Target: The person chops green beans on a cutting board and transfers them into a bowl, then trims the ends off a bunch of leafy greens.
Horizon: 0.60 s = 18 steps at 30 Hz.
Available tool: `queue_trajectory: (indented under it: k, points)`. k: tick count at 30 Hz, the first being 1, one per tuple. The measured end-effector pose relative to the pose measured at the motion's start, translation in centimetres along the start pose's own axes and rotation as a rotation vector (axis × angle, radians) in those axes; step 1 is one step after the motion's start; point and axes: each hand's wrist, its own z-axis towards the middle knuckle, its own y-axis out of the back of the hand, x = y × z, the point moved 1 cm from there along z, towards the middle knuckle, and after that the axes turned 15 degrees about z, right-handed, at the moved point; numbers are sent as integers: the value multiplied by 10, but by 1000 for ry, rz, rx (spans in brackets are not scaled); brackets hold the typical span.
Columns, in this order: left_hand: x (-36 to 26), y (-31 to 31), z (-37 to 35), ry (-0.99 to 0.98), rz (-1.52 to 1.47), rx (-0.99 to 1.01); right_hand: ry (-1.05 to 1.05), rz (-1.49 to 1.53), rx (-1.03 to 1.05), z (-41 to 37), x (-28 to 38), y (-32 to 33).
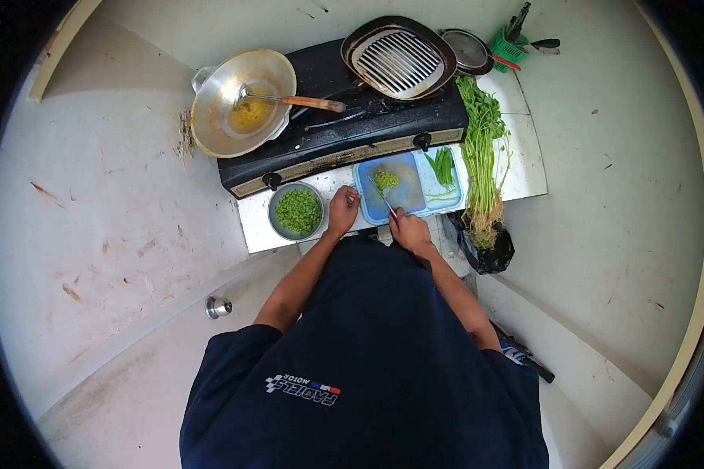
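My right hand (408, 227) is closed round the handle of a knife (386, 202), whose blade points up and left over the blue cutting board (408, 195). Chopped green pieces (386, 180) lie in a small pile at the blade's tip. At the board's left edge is my left hand (344, 209), its fingers curled together; whether anything is between them is too small to tell. A bowl of chopped greens (298, 211) stands left of that hand. Whole green pods (443, 167) lie in the blue tray (456, 202) on the right.
Behind the board is a black stove (328, 137) with a wok (203, 117) holding yellow liquid and a ladle (313, 102), plus a grill pan (399, 62). Leafy stalks (483, 172) lie at the right above a black bag (499, 254). A green basket (508, 48) holds utensils.
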Motion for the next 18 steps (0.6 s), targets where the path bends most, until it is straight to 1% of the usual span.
queue_trajectory:
  k: [2,3,5,8,11,14,17,18]
  points:
    - [-3,1,0,8,11,-7,56,-2,-36,1,-2,0]
    - [0,8,-3,7,15,-13,77,6,-25,-1,4,-4]
    - [-2,2,-2,-2,-8,-27,113,-9,-10,-5,0,0]
    - [-6,5,-2,1,5,-112,176,-26,30,-7,0,-1]
    - [2,2,0,22,23,-117,186,-34,26,-9,0,-1]
    - [1,3,-1,45,28,-110,130,-29,-13,-7,0,1]
    - [-6,8,-2,27,55,-118,89,-14,-67,-3,1,5]
    - [-12,12,-3,19,34,-92,67,-10,-74,-4,4,9]
